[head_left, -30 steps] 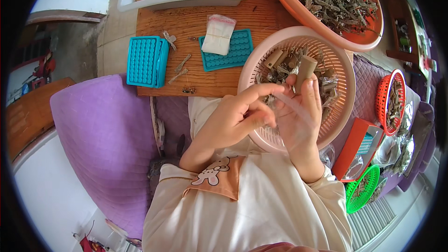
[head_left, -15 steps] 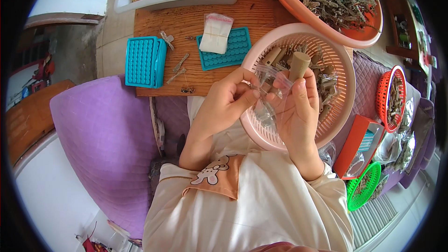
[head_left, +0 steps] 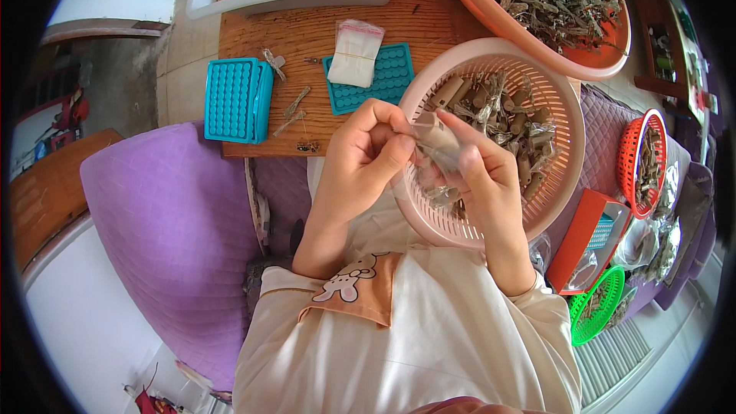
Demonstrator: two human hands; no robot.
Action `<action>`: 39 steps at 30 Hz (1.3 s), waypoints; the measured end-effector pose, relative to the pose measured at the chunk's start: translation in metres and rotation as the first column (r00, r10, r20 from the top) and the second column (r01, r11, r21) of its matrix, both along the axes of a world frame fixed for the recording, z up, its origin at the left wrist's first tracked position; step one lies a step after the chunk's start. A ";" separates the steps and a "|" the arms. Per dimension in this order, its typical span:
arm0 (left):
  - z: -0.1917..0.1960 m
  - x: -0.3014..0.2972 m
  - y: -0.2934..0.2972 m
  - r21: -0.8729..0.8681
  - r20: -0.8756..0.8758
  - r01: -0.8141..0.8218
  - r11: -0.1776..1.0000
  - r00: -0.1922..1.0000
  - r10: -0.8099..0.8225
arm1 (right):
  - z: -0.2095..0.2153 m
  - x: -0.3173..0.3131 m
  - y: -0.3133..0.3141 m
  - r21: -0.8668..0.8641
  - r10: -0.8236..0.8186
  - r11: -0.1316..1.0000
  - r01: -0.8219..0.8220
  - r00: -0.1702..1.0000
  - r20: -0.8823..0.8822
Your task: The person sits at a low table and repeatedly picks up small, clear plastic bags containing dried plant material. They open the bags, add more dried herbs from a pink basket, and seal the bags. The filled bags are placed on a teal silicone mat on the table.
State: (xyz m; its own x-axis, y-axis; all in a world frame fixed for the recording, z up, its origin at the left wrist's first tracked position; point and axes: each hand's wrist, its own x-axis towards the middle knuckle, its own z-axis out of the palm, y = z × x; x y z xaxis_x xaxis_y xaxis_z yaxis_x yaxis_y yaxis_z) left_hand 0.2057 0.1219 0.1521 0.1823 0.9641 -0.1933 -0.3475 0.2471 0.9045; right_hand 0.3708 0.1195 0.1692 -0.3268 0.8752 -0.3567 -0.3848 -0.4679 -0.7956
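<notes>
One left hand (head_left: 368, 152) curled, thumb and forefinger pinching a clear plastic bag (head_left: 452, 159), right hand (head_left: 489, 182) closed on bag and tan tube (head_left: 437, 136), above a slotted pink basket (head_left: 573, 161).

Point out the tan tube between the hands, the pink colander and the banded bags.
Tan tube (head_left: 437, 137): head view, middle of its side.
Pink colander (head_left: 575, 142): head view, right side of rim.
Banded bags (head_left: 354, 66): head view, middle of top bag.
</notes>
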 end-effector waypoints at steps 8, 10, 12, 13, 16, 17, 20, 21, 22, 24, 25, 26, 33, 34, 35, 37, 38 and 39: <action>-0.006 0.007 -0.001 0.031 -0.113 0.000 1.000 0.994 0.004 | 0.005 0.000 0.008 0.172 -0.156 0.980 0.099 0.919 0.361; -0.006 0.007 0.000 0.060 -0.102 0.006 0.998 0.995 0.000 | 0.003 0.006 0.011 0.250 -0.239 0.957 0.148 0.890 0.388; -0.013 0.003 0.000 0.068 -0.117 0.008 0.998 0.993 0.000 | -0.001 0.015 0.011 0.273 -0.325 0.933 0.235 0.878 0.353; -0.014 0.000 0.001 0.074 -0.135 0.025 0.997 0.991 -0.014 | -0.002 0.018 0.011 0.283 -0.366 0.918 0.278 0.868 0.334; -0.014 -0.004 0.002 0.063 -0.200 0.043 0.997 0.979 -0.030 | 0.000 0.023 0.011 0.388 -0.449 0.865 0.317 0.834 0.321; -0.012 -0.002 0.002 0.040 -0.230 0.026 0.999 0.973 -0.016 | 0.002 0.023 0.011 0.411 -0.475 0.849 0.331 0.820 0.320; -0.010 0.007 0.001 0.004 -0.243 -0.069 0.998 0.968 0.068 | 0.005 0.027 0.008 0.544 -0.453 0.798 0.261 0.855 0.254; -0.009 0.009 0.000 -0.004 -0.235 -0.108 0.994 0.966 0.104 | 0.010 0.026 0.006 0.562 -0.471 0.786 0.258 0.839 0.273; -0.008 0.009 0.001 -0.005 -0.326 -0.086 0.996 0.942 0.080 | 0.015 0.024 0.005 0.579 -0.493 0.773 0.259 0.820 0.291; -0.003 0.007 0.003 -0.014 -0.497 -0.044 0.999 0.867 0.031 | 0.024 0.020 0.001 0.595 -0.511 0.760 0.263 0.806 0.297; -0.006 0.007 0.002 0.019 -0.478 -0.064 0.998 0.876 0.066 | 0.029 0.018 -0.001 0.592 -0.506 0.761 0.265 0.814 0.287; -0.011 0.007 0.000 0.051 -0.459 -0.086 0.995 0.883 0.100 | 0.031 0.017 -0.002 0.589 -0.500 0.763 0.267 0.821 0.276; 0.004 0.008 -0.001 0.104 -0.581 -0.078 0.992 0.805 0.124 | 0.026 0.014 0.002 0.589 -0.470 0.787 0.185 0.798 0.377; 0.006 0.009 -0.002 0.097 -0.574 -0.081 0.992 0.809 0.123 | 0.028 0.015 0.001 0.591 -0.469 0.790 0.163 0.782 0.410; 0.007 0.009 -0.003 0.090 -0.568 -0.084 0.992 0.814 0.121 | 0.029 0.015 0.001 0.593 -0.467 0.793 0.140 0.766 0.443; 0.007 0.010 -0.004 0.098 -0.571 -0.073 0.992 0.813 0.116 | 0.032 0.014 0.002 0.618 -0.482 0.774 0.140 0.762 0.432; 0.005 0.009 -0.004 0.113 -0.580 -0.059 0.992 0.806 0.114 | 0.033 0.014 0.003 0.629 -0.491 0.764 0.140 0.760 0.427; 0.005 0.009 -0.004 0.127 -0.590 -0.045 0.991 0.800 0.112 | 0.032 0.014 0.003 0.646 -0.500 0.753 0.124 0.746 0.439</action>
State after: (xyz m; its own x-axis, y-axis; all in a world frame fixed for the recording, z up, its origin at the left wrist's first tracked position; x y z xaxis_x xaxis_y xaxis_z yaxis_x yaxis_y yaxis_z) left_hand 0.2143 0.1177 0.1566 -0.0134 0.9902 -0.1390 0.2523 0.1378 0.9578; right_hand 0.3845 0.1227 0.2013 0.0980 0.9750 0.1993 0.1747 0.1802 -0.9680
